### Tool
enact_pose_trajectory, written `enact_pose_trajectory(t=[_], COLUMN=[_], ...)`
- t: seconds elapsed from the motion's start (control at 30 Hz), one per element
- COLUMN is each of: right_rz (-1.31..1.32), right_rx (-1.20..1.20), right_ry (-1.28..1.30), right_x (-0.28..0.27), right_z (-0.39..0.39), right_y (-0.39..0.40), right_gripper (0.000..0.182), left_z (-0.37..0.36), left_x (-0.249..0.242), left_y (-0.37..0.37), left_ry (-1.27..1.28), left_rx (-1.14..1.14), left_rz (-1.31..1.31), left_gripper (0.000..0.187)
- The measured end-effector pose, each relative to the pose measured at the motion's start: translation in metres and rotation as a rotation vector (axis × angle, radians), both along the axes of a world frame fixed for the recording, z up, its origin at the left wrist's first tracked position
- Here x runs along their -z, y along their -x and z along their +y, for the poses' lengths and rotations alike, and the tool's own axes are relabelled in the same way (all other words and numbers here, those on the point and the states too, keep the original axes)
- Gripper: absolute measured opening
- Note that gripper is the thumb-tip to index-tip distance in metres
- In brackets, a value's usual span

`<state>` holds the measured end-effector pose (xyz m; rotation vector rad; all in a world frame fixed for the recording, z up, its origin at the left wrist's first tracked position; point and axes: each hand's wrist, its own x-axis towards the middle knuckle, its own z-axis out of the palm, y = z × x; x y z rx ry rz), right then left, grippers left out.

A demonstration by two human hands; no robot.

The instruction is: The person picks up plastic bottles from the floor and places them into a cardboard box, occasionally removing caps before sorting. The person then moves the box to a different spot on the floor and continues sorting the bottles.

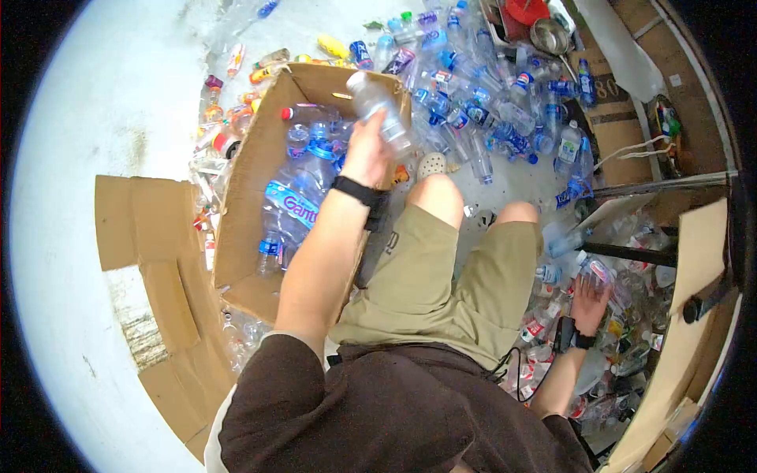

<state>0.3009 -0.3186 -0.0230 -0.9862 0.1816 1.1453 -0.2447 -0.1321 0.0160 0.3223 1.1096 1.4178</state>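
- I see my left hand (369, 150) held up over the big cardboard box (244, 197), with its grip wrapped tight around a clear plastic bottle (380, 110).
- The bottle is see-through, looks empty, and tilts with its cap end up and away from me, right above the box's far right edge.
- My left arm is stretched out long, and it has a black wrist band (356, 191).
- The box sits on the floor by my left knee, and it has blue-label bottles (303, 189) in it.
- My right hand (590, 303) is down low by my right side, fingers spread, grip open, resting on a heap of bottles (599, 331) on the floor.
- More loose bottles (481, 102) lie on the floor past my knees.
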Motion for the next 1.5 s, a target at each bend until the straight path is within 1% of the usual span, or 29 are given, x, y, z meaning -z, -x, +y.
enact_pose_trajectory(t=[0.03, 0.1, 0.13, 0.17, 0.23, 0.27, 0.3, 0.33, 0.37, 0.43, 0.5, 0.57, 0.63, 0.7, 0.73, 0.77, 0.8, 0.83, 0.87, 0.9, 1.03, 1.13, 1.2, 1.23, 1.3, 1.33, 1.4, 1.43, 1.5], right_rz=[0.006, 0.041, 0.161, 0.163, 0.2, 0.183, 0.183, 0.18, 0.178, 0.15, 0.126, 0.155, 0.122, 0.106, 0.055, 0.06, 0.036, 0.012, -0.006, -0.003, -0.023, 0.043, 0.041, 0.031, 0.021, 0.043, 0.056, 0.082, 0.07], right_rx=[-0.004, 0.053, 0.092, 0.087, -0.163, -0.286, -0.292, -0.384, -0.476, -0.606, -0.807, -0.971, -1.095, -1.188, -1.233, -1.24, -1.242, -1.242, -1.216, -1.217, -1.133, -1.007, -0.935, -0.901, -0.861, -0.83, -0.78, -0.765, -0.685], right_ry=[-0.017, -0.138, -0.095, -0.103, -0.322, -0.408, -0.412, -0.411, -0.407, -0.335, -0.293, -0.251, -0.264, -0.237, -0.253, -0.246, -0.241, -0.237, -0.263, -0.259, -0.197, -0.155, -0.127, -0.108, -0.091, -0.092, -0.089, -0.087, -0.083], right_x=[-0.015, -0.055, -0.082, -0.082, -0.091, -0.102, -0.118, -0.13, -0.137, -0.135, -0.139, -0.136, -0.138, -0.14, -0.139, -0.137, -0.135, -0.133, -0.136, -0.134, -0.117, -0.109, -0.102, -0.1, -0.098, -0.098, -0.098, -0.097, -0.093], right_z=[-0.002, -0.003, 0.001, 0.003, 0.004, 0.006, 0.007, 0.008, 0.008, 0.008, 0.008, 0.001, -0.008, -0.016, -0.017, -0.017, -0.017, -0.016, -0.014, -0.01, 0.001, 0.001, 0.001, 0.001, 0.003, 0.004, 0.006, 0.009, 0.012], right_y=[0.012, 0.051, 0.071, 0.075, 0.095, 0.112, 0.135, 0.157, 0.176, 0.21, 0.253, 0.286, 0.316, 0.336, 0.34, 0.34, 0.338, 0.335, 0.329, 0.321, 0.272, 0.239, 0.221, 0.213, 0.205, 0.202, 0.198, 0.197, 0.188], right_gripper=[0.047, 0.047, 0.045, 0.045, 0.046, 0.046, 0.046, 0.046, 0.046, 0.048, 0.05, 0.049, 0.047, 0.054, 0.059, 0.059, 0.061, 0.063, 0.058, 0.058, 0.043, 0.037, 0.035, 0.034, 0.032, 0.031, 0.03, 0.027, 0.024], left_z=[-0.015, -0.034, -0.043, -0.053, -0.074, -0.084, -0.093, -0.101, -0.118, -0.147, -0.176, -0.206, -0.223, -0.233, -0.236, -0.241, -0.245, -0.249, -0.254, -0.261, -0.302, -0.33, -0.335, -0.336, -0.324, -0.314, -0.286, -0.273, -0.228], left_x=[0.009, 0.037, 0.049, 0.059, 0.055, 0.047, 0.04, 0.042, 0.003, -0.035, -0.075, -0.097, -0.117, -0.116, -0.103, -0.091, -0.082, -0.077, -0.065, -0.041, -0.009, 0.022, 0.027, 0.031, 0.021, 0.017, 0.001, -0.009, -0.039], left_y=[0.02, 0.051, 0.064, 0.077, 0.089, 0.087, 0.086, 0.088, 0.071, 0.048, 0.021, -0.003, -0.019, -0.017, -0.009, 0.0, 0.009, 0.023, 0.042, 0.064, 0.128, 0.157, 0.159, 0.156, 0.142, 0.136, 0.12, 0.111, 0.081], left_ry=[0.101, 0.169, 0.159, 0.181, 0.261, 0.308, 0.357, 0.286, 0.125, -0.197, -0.289, -0.379, -0.538, -0.455, -0.406, -0.356, -0.268, -0.19, -0.115, -0.096, 0.331, 0.475, 0.653, 0.656, 0.751, 0.746, 0.456, 0.433, 0.018], left_rx=[-0.06, -0.169, -0.176, -0.07, 0.113, 0.101, 0.086, 0.05, 0.11, 0.285, 0.547, 0.674, 0.614, 0.625, 0.576, 0.528, 0.376, 0.249, 0.185, 0.124, 0.23, 0.336, 0.556, 0.559, 0.424, 0.433, 0.257, 0.279, 0.261], left_rz=[0.05, 0.369, 0.37, 0.534, 0.797, 0.963, 1.129, 1.126, 0.823, 0.685, 0.342, 0.444, 0.994, 1.068, 0.977, 0.884, 0.821, 0.919, 1.016, 1.034, 1.021, 1.136, 1.403, 1.398, 1.788, 1.788, 1.764, 1.76, 1.519], left_gripper=[0.037, 0.057, 0.057, 0.066, 0.079, 0.077, 0.074, 0.07, 0.062, 0.046, 0.053, 0.062, 0.07, 0.07, 0.069, 0.067, 0.064, 0.062, 0.062, 0.063, 0.063, 0.062, 0.062, 0.062, 0.062, 0.062, 0.057, 0.057, 0.046])
